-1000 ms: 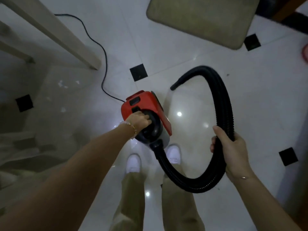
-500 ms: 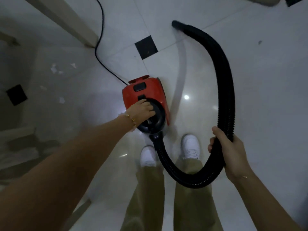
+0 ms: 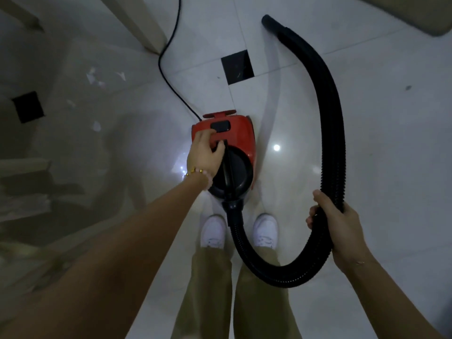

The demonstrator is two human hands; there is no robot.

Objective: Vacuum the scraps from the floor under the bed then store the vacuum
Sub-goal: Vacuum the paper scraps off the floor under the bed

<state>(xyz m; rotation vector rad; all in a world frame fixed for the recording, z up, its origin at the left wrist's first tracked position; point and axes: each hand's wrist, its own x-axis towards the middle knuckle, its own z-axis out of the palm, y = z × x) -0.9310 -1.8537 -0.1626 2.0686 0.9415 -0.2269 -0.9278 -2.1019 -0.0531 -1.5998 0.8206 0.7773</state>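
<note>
A small red vacuum (image 3: 238,138) with a black round front stands on the white floor just ahead of my shoes. My left hand (image 3: 204,152) rests flat on its red top beside the black handle, fingers reaching toward a black button, gripping nothing. My right hand (image 3: 337,228) is closed around the black ribbed hose (image 3: 330,99), which loops from the vacuum's front up to an open nozzle end at the top. White paper scraps (image 3: 94,78) lie on the shaded floor to the left, under the bed.
A pale bed leg (image 3: 144,28) stands at top centre. The black power cord (image 3: 168,77) runs from the vacuum's rear past that leg. Black inlay tiles (image 3: 237,67) dot the floor. A pale cushioned edge (image 3: 415,18) shows at top right.
My left hand has left the vacuum's handle and slid forward onto the red top near the button. The vacuum now sits on the floor, and the hose end swung up and away.
</note>
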